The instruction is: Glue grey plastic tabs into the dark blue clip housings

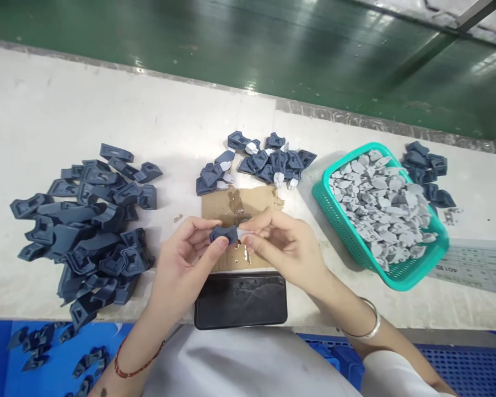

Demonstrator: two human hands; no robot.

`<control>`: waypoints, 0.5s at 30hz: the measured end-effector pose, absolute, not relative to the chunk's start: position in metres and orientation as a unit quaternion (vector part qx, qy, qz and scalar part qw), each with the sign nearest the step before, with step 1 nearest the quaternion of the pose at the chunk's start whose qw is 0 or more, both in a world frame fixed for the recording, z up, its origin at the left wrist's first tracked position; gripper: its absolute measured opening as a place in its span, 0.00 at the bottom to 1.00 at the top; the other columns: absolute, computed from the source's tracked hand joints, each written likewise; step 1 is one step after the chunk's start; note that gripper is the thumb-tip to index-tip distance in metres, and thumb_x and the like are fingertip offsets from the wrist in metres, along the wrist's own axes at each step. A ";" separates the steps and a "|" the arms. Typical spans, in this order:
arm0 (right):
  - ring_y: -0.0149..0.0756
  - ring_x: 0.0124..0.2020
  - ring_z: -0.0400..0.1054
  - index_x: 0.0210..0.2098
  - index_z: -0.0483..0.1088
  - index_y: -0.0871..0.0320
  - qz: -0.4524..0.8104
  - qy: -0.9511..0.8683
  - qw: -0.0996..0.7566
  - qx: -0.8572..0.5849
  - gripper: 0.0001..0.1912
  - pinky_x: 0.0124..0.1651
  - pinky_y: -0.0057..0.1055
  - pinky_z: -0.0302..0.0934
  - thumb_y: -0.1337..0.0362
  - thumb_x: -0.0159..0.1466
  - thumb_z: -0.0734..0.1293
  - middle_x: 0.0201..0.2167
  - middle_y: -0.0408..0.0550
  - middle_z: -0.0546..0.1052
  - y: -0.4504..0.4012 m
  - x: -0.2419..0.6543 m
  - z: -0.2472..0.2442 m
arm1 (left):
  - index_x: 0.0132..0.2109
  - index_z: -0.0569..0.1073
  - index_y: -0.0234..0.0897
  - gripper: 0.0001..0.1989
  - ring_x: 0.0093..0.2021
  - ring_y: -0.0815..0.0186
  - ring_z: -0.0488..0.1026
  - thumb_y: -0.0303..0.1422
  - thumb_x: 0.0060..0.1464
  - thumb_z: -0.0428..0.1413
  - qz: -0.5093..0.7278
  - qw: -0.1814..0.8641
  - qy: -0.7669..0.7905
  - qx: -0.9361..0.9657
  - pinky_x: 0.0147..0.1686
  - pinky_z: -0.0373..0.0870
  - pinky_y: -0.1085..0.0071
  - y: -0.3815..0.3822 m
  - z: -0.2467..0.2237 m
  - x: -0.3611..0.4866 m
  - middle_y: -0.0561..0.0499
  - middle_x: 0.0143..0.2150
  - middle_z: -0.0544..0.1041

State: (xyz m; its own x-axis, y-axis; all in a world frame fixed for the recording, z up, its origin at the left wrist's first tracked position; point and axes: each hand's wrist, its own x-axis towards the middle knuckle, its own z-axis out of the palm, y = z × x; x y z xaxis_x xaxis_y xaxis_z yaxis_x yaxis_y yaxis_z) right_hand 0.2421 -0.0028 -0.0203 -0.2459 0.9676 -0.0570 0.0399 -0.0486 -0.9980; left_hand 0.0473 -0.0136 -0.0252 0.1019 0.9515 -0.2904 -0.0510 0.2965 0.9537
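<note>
Between thumb and fingers, my left hand (190, 248) grips a dark blue-grey moulded plastic part (224, 234). My right hand (283, 245) pinches a small light grey plastic piece (243, 234) against that part's right end; how far it is inserted is hidden by the fingers. Both hands are over a piece of brown cardboard (215, 207) with wet, shiny patches. Beyond it lies a group of dark parts with light grey pieces attached (258, 162). A heap of dark parts without them (91, 226) lies to the left.
A green plastic basket (400, 281) holds many light grey pieces (376, 204) on the right. More dark parts (427, 165) lie behind it. A black smartphone (240, 300) rests at the table's front edge. Below left, a blue bin (58, 375) contains dark parts. A printed sheet (475, 264) lies far right.
</note>
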 end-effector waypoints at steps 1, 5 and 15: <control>0.27 0.27 0.75 0.39 0.78 0.56 0.574 -0.535 0.418 -0.457 0.02 0.32 0.24 0.69 0.65 0.68 0.73 0.28 0.40 0.81 0.000 0.243 -0.020 | 0.48 0.78 0.41 0.10 0.43 0.63 0.85 0.39 0.64 0.64 0.392 0.592 0.540 0.452 0.43 0.82 0.72 -0.014 -0.023 0.045 0.49 0.42 0.87; 0.29 0.26 0.73 0.38 0.77 0.55 0.522 -0.485 0.483 -0.510 0.04 0.32 0.27 0.69 0.63 0.66 0.76 0.27 0.41 0.80 0.012 0.251 -0.022 | 0.60 0.76 0.45 0.17 0.48 0.59 0.82 0.41 0.67 0.60 0.346 0.391 0.602 0.604 0.43 0.78 0.66 -0.012 -0.012 0.025 0.47 0.52 0.86; 0.30 0.24 0.65 0.42 0.75 0.56 0.245 -0.597 0.369 -0.669 0.07 0.31 0.30 0.59 0.60 0.68 0.72 0.23 0.37 0.72 0.034 0.271 -0.045 | 0.63 0.76 0.29 0.23 0.58 0.38 0.71 0.40 0.70 0.53 0.131 0.015 0.649 0.749 0.61 0.68 0.46 0.015 -0.004 -0.022 0.33 0.62 0.79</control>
